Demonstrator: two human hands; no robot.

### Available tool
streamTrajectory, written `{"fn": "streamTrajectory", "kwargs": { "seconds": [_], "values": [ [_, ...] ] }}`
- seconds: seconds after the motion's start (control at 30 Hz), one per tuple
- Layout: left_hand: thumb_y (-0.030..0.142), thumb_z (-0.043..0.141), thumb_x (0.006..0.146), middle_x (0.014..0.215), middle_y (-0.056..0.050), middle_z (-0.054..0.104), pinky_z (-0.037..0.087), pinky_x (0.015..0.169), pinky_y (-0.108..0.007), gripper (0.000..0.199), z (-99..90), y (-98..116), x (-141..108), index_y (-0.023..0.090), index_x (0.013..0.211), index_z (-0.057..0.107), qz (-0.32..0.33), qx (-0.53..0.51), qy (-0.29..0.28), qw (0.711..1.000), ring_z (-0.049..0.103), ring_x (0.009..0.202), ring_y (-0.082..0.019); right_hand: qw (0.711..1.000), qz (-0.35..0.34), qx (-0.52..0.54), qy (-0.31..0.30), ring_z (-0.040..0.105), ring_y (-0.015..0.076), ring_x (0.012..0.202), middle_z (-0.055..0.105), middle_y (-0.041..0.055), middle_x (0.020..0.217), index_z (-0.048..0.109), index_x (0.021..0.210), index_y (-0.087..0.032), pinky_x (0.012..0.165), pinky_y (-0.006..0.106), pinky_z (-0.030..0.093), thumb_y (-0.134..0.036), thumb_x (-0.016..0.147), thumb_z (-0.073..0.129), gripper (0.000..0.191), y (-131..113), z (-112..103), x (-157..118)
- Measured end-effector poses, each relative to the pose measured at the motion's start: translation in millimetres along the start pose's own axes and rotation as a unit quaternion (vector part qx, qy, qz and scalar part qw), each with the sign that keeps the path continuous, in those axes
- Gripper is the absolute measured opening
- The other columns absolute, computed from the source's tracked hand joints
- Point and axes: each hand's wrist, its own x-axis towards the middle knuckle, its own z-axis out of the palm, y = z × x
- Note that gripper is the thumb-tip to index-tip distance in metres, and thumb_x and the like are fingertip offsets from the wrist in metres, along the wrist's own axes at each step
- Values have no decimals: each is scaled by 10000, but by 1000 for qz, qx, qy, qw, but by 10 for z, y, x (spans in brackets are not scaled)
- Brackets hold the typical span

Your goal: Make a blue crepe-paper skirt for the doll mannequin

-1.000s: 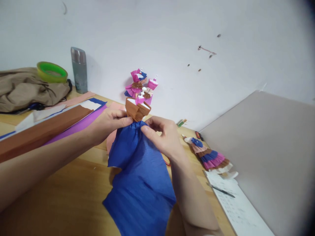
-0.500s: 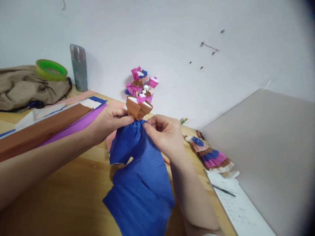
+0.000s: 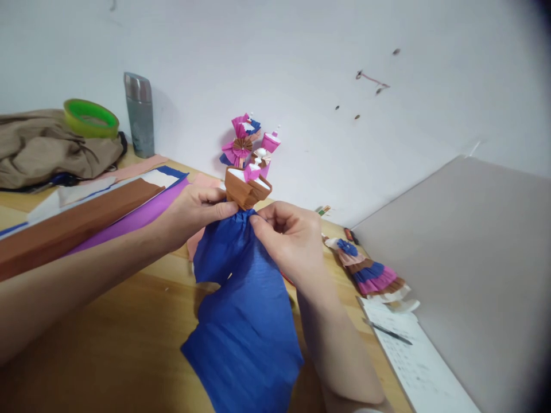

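Note:
Between my hands is a small paper doll with a brown crepe-paper piece (image 3: 241, 190) around its upper part and a pink and white top. Just below the brown part, blue crepe paper (image 3: 253, 321) is gathered into pleats and hangs down over the table. My left hand (image 3: 200, 207) is closed, its thumb and fingers pinching the doll where brown meets blue. At the right end of the gathers, my right hand (image 3: 290, 232) pinches the blue paper's upper edge between thumb and forefinger. The doll's lower part is hidden behind the blue paper.
Crepe-paper strips in brown (image 3: 86, 229), purple, white and blue lie left. Behind them are a tape roll (image 3: 91, 117) on a brown cloth and a tumbler (image 3: 140, 117). Finished paper figures (image 3: 243, 140) stand by the wall. A tiered-skirt doll (image 3: 372, 272), notebook (image 3: 413, 350) and pen (image 3: 390, 331) lie right.
The doll and both hands sit slightly further right in view, and the blue paper's right side has shifted a little left. Both hands keep their pinch.

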Motion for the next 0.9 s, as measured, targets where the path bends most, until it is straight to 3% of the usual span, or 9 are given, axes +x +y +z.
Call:
{"fn": "streamTrajectory", "kwargs": {
  "seconds": [0.3,0.47,0.7,0.9],
  "values": [
    [398,730,697,732,-19,718,535,693,-270,278,-2,-50,9,142,804,759,8,-8,-4,1000,663,756,-191,999,-14,-44,-6,442,78,440,530,-26,506,596,615,-152,427,196,320,-235,742,573,154,18,-66,5],
    [411,708,705,659,-14,686,517,630,-259,280,-17,-80,26,134,736,741,10,16,-3,1000,645,699,-187,994,-13,-111,-5,503,110,489,596,8,553,670,703,-140,477,222,360,-247,748,558,161,54,-170,47],
    [394,706,694,733,-17,712,522,671,-261,285,23,-43,9,145,820,761,6,17,2,1000,642,733,-181,996,-9,-81,-31,392,87,466,447,-32,502,519,572,-168,450,219,281,-283,748,548,212,79,-49,80],
    [408,723,675,691,-9,682,495,609,-231,287,8,-58,18,122,690,723,2,14,-1,1000,605,658,-144,998,-15,-59,-34,379,80,478,421,-45,513,483,574,-177,458,207,286,-241,733,534,179,73,-94,87]
  ]
}}
